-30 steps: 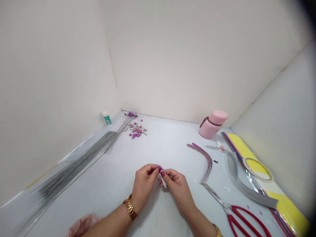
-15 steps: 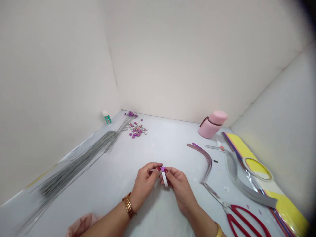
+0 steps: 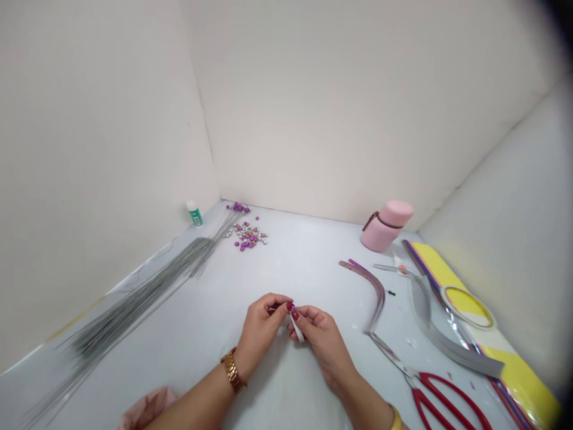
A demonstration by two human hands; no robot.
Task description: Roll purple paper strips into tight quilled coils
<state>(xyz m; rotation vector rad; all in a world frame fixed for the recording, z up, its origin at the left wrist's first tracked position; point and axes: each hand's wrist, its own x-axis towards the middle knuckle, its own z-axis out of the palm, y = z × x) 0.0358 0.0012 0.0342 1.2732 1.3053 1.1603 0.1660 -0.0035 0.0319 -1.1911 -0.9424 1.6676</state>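
A narrow paper strip (image 3: 296,330), white on one side and purple at its folded end, is pinched between my two hands near the table's middle front. My left hand (image 3: 264,322) grips the purple end with thumb and forefinger. From the other side, my right hand (image 3: 320,331) pinches the same strip close to that fold, fingertips nearly touching the left ones. The white tail hangs down beside the right fingers. Fingertips hide most of the fold.
Left lie grey wires (image 3: 147,298), a glue stick (image 3: 194,214) and small folded stars (image 3: 250,236). Right are red-handled scissors (image 3: 416,376), paper strips (image 3: 373,283), a grey strip (image 3: 447,343), a tape roll (image 3: 468,306), yellow sheets (image 3: 519,376) and a pink flask (image 3: 385,226).
Both hands have shifted slightly left. My right thumb has moved over the purple end, so less of it shows, and the white tail is tilted more.
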